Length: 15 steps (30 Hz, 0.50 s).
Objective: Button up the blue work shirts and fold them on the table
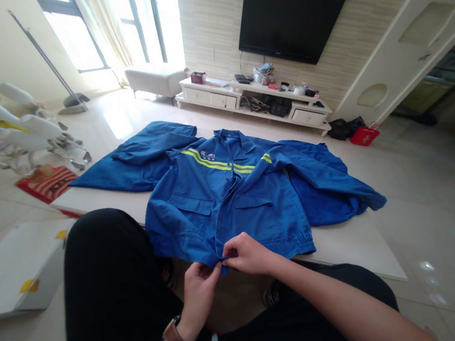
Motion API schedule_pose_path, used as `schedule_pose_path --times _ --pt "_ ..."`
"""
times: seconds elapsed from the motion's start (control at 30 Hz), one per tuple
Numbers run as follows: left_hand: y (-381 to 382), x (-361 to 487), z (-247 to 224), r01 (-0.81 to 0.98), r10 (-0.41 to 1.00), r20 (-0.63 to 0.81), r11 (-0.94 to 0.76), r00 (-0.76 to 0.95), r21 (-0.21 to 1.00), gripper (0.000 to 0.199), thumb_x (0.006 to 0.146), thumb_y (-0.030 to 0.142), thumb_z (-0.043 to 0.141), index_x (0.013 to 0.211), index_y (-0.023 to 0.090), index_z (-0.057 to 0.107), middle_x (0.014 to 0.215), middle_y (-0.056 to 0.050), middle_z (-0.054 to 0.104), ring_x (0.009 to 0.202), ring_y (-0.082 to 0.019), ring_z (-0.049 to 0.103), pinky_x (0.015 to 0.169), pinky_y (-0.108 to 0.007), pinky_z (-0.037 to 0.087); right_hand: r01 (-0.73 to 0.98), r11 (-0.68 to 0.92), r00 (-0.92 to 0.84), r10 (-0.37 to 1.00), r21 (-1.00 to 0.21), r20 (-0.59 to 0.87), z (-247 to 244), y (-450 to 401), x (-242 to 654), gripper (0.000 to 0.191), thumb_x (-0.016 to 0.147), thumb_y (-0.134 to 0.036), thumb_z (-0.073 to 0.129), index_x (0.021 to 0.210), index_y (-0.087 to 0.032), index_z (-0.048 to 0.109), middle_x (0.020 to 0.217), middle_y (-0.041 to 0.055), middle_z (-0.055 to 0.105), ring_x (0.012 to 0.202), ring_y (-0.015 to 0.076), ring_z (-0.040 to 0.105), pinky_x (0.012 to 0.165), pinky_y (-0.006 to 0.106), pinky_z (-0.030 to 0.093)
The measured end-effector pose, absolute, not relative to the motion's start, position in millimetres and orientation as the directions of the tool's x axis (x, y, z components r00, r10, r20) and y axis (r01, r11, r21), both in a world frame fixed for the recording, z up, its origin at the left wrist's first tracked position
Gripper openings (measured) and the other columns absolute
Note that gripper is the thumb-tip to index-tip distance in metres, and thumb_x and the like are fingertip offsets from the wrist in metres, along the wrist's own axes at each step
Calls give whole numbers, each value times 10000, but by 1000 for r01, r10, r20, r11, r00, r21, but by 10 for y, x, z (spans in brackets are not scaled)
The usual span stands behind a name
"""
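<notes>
A blue work jacket [252, 195] with a yellow reflective stripe across the chest lies spread out in front of me, its collar pointing away. Its front flaps meet down the middle, and the bottom hem hangs over the near edge of a low white board [375, 245]. My left hand [200, 288], with a watch on the wrist, pinches the hem at the centre front. Right beside it, my right hand [246, 253] pinches the other flap's lower corner. The fingertips of both hands nearly touch. Whatever fastening lies between them is too small to make out.
More blue cloth [148, 154] lies under and left of the jacket. A white box [24, 269] with yellow tape stands at left, near a red striped bag [47, 183]. Beyond are a low TV cabinet [208, 100], a grey bench [158, 78] and a wall television [293, 9].
</notes>
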<state>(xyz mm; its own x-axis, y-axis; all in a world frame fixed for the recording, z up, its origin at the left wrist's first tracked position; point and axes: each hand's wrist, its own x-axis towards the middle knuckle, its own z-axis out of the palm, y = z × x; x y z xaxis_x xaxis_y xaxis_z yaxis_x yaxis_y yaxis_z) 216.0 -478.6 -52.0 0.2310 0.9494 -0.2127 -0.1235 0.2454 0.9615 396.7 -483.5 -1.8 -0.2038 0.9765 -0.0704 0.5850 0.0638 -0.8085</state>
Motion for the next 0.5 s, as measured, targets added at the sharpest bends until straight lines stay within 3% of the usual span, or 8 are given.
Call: schedule_pose_path --times 0.2,0.5 --pt "-4788 2161 -480 -104 945 -217 248 246 963 356 692 400 842 903 133 738 970 -104 803 903 -284 769 837 -369 630 605 34 -200 973 -795 -111 -22 -4820 3964 32 779 -141 800 770 -160 775 691 4 718 639 119 631 611 201 419" --pt "-4711 2173 -444 -131 915 -295 340 276 931 445 580 412 917 889 124 778 964 -121 807 923 -314 769 894 -414 621 627 84 -273 955 -775 -117 -36 -4801 4000 30 816 -140 766 827 -167 774 710 -1 709 663 121 624 641 205 422"
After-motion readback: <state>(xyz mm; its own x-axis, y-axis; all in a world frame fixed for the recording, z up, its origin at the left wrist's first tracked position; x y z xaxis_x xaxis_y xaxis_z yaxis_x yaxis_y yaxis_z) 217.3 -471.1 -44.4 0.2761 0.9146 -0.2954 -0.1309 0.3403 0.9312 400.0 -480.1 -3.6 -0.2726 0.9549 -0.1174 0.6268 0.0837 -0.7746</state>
